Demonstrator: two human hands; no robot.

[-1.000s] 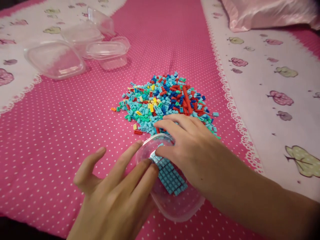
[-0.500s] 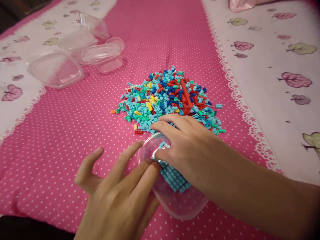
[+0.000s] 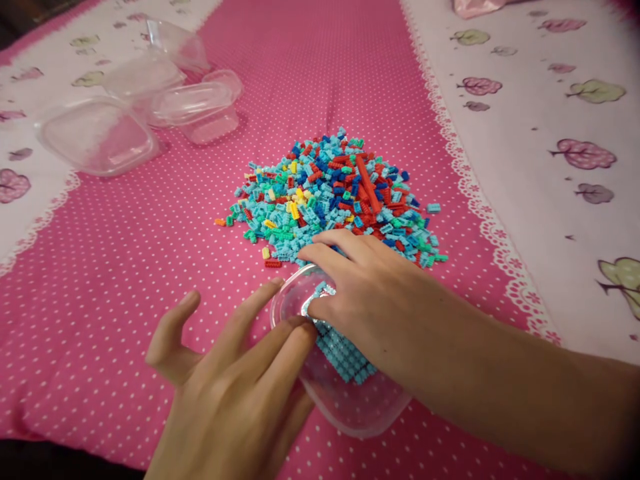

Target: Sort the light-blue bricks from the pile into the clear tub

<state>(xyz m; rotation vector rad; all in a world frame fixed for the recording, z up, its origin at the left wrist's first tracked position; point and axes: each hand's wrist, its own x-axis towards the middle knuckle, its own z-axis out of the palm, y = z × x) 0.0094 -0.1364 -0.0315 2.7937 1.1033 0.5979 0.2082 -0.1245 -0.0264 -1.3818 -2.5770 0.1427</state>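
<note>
A panel of joined light-blue toy bricks (image 3: 345,357) lies within the outline of a clear plastic tub (image 3: 350,423). My left hand (image 3: 235,387) has two fingertips together at the panel's upper left edge; its other two fingers are raised and spread, and its thumb is mostly hidden below. From the right, my right hand (image 3: 365,287) reaches over the tub, its thumb against the panel's upper end and its fingers curved above, covering part of it. Just beyond the fingers is a heap of loose toy bricks (image 3: 320,200) in light blue, red, dark blue, green and yellow.
Several clear plastic containers (image 3: 107,137) stand at the upper left. A long red piece (image 3: 369,183) lies on the heap, with stray bricks around it. The pink dotted tablecloth (image 3: 150,233) has white lace-edged sides. A pink package (image 3: 477,7) shows at the top right.
The view has shifted slightly, so everything sits a little further left. Both hands keep nearly the same pose at the brick panel and tub.
</note>
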